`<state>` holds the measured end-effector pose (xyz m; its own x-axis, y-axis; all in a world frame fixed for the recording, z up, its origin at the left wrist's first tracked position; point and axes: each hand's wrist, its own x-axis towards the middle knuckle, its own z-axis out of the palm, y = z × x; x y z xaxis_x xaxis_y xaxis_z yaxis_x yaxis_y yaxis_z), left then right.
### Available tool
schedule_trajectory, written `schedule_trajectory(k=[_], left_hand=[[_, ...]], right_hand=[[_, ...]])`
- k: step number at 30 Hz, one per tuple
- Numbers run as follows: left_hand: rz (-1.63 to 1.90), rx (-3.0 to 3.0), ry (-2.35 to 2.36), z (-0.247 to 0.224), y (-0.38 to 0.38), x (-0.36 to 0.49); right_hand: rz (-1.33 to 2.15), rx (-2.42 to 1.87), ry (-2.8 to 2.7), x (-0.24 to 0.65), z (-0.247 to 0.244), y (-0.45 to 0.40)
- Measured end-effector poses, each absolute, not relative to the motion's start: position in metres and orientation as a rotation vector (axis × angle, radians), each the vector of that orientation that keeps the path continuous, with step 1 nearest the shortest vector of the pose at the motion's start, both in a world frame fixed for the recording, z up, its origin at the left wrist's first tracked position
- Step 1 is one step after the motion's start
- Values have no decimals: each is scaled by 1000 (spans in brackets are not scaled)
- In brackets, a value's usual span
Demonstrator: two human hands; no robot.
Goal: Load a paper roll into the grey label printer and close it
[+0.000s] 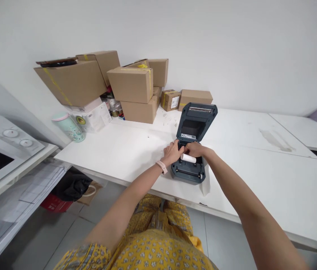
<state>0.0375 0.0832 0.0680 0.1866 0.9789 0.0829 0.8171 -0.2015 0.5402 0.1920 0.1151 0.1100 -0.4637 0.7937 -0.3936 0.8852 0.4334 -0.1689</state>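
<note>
Two hands (173, 152) (194, 149) inside one open printer (188, 176); one white roll (188, 158).

No marking is legible with certainty. Blurred print occurs on the white box (98, 119), the white label (175, 102) of the small carton (167, 100), the pale label (188, 136) inside the raised lid (196, 122), and the red bag (55, 203).

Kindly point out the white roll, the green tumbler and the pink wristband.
White roll (188, 158), head view, middle of its side.
Green tumbler (71, 128), head view, middle of its body.
Pink wristband (162, 166), head view, strap's outer face.
</note>
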Motion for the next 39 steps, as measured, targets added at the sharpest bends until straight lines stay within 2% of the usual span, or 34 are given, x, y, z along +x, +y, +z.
schedule_trajectory(k=[4, 10, 20, 31, 39], left_hand=[[695, 2046, 1625, 65, 77, 34], [1188, 2090, 1551, 59, 39, 26], [965, 2237, 1387, 70, 15, 31], [1077, 2553, 1027, 36, -2, 23], [1200, 2614, 843, 35, -25, 14]], right_hand=[[-611, 1456, 2396, 193, 108, 122], [-747, 1413, 2404, 197, 104, 128], [-865, 1351, 2398, 201, 101, 134], [-779, 1379, 2353, 198, 103, 140], [-641, 1480, 2431, 194, 107, 119]])
